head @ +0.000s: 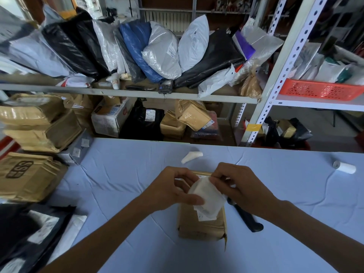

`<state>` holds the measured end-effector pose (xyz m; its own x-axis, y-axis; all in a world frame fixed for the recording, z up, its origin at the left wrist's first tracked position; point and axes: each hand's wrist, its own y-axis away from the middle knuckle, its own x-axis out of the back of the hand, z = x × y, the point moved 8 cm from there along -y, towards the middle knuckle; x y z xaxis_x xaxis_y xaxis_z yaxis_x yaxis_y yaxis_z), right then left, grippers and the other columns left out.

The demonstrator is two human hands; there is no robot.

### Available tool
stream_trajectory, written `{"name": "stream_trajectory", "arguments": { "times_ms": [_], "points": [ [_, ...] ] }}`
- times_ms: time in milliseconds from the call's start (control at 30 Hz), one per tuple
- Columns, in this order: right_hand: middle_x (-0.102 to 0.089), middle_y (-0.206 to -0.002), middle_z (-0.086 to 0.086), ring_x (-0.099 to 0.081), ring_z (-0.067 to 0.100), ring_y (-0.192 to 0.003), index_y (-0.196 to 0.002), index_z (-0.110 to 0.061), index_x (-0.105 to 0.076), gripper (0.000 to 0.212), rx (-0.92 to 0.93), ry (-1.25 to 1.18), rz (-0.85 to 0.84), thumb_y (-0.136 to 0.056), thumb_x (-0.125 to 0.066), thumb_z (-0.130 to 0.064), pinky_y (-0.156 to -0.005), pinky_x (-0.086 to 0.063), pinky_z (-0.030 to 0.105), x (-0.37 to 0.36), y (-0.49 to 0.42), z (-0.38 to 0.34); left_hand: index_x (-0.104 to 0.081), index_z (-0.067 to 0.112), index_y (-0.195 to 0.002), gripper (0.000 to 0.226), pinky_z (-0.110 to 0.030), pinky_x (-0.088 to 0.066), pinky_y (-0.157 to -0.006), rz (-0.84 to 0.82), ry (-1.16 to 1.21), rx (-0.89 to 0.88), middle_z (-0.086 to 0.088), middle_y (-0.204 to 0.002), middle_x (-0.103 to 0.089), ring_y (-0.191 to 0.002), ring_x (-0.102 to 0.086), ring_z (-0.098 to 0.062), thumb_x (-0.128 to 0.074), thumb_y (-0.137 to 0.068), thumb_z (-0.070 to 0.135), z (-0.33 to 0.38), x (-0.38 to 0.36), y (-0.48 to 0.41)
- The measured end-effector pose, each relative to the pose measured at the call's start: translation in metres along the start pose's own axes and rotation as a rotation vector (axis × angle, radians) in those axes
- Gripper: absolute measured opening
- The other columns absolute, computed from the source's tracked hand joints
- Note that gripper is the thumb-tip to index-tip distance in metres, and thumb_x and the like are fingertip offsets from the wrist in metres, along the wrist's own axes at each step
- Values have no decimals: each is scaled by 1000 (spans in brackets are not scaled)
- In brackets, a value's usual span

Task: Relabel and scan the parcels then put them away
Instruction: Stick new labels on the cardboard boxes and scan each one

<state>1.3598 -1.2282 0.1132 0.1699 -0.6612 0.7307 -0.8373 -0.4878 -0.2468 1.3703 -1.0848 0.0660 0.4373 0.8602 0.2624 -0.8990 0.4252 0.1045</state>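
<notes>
A brown parcel (201,223) lies flat on the blue desk (118,174), close to the person. Both hands are right over it. The left hand (171,190) and the right hand (242,188) each pinch a white label (206,198), which curls up off the top of the parcel. The view is blurry here, so I cannot tell if this is an old label being peeled off or a new one going on. Either way, the label step is not done.

A black knife (248,219) lies just beside the parcel on the right. Farther off, a white scrap (192,156) lies on the desk, and a white roll (344,167) sits far to the right. The scanner (165,86) rests on the shelf (128,93) behind, with no hand on it. So I think scanning and putting away are left to do. More boxes (29,174) are piled on the left.
</notes>
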Motion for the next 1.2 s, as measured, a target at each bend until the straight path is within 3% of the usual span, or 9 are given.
{"name": "stream_trajectory", "arguments": {
  "times_ms": [133, 300, 433, 600, 767, 867, 933, 1067, 1200],
  "points": [
    [-63, -73, -7, -61, 8, -74, -77, -21, -63, 18, -221, -177, 18, -93, -57, -16, -68, -50, 17, 1, -4, 25, -70, 20, -96, 39, -43, -59, -80, -33, 49, 16, -6, -97, -70, -88, -67, -27, -87, -62, 9, -9, 1, 0],
    [-66, -70, -2, -66, 10, -66, -78, -10, -65, 19, -392, -263, 1, -94, -56, -13, -63, -53, 21, -13, -8, 56, -70, 22, -92, 37, -34, -59, -78, -17, 51, 51, 4, -91, -72, -85, -68, -19, -85, -64, 4, -20, 6, 0],
    [-64, -68, 2, -65, 14, -67, -75, -7, -65, 26, -539, -160, 153, -95, -53, -17, -60, -47, 16, -8, -8, 91, -70, 19, -90, 36, -34, -59, -76, 82, -38, 111, 2, -89, -72, -82, -68, -18, -88, -60, 11, -39, 34, 0],
    [-61, -65, 0, -60, 10, -59, -70, -11, -60, 29, -613, -30, 170, -96, -53, -19, -48, -43, 9, -16, -1, 110, -66, 19, -85, 39, -26, -57, -67, 256, -367, 207, 5, -83, -69, -72, -65, -9, -91, -56, 17, -90, 73, -6],
    [-62, -61, 15, -57, 19, -55, -65, -5, -58, 31, -698, -45, 128, -93, -57, -18, -56, -42, 23, -44, 17, 125, -59, 13, -93, 35, -26, -33, -69, 237, -720, 276, -7, -96, -59, -91, -58, -26, -79, -65, 13, -160, 58, -18],
    [-63, -69, 22, -55, 27, -59, -69, 2, -59, 29, -730, -58, 118, -91, -59, -17, -55, -38, 22, -56, 27, 133, -57, 4, -102, 36, -28, -36, -71, 192, -763, 313, -12, -102, -56, -95, -58, -31, -72, -69, 4, -191, 39, -19],
    [-62, -70, 23, -50, 20, -56, -71, 4, -60, 28, -736, -42, 104, -91, -59, -16, -46, -33, 13, -58, 30, 133, -55, 2, -100, 32, -25, -32, -66, 190, -768, 306, -10, -97, -53, -92, -59, -32, -68, -70, -2, -200, 33, -16],
    [-64, -72, 21, -51, 17, -59, -74, 3, -62, 26, -726, -50, 97, -92, -58, -16, -48, -35, 12, -57, 31, 132, -53, 3, -107, 35, -16, -26, -64, 162, -764, 372, -6, -101, -49, -96, -59, -25, -69, -76, 1, -204, 38, -11],
    [-64, -70, 16, -54, 16, -60, -69, -4, -60, 28, -685, -26, 95, -92, -58, -19, -52, -37, 15, -54, 21, 127, -48, 10, -124, 62, -27, -40, -82, 36, -809, 489, -11, -120, -46, -110, -51, -27, -78, -71, 15, -193, 42, -11]
  ]
}}
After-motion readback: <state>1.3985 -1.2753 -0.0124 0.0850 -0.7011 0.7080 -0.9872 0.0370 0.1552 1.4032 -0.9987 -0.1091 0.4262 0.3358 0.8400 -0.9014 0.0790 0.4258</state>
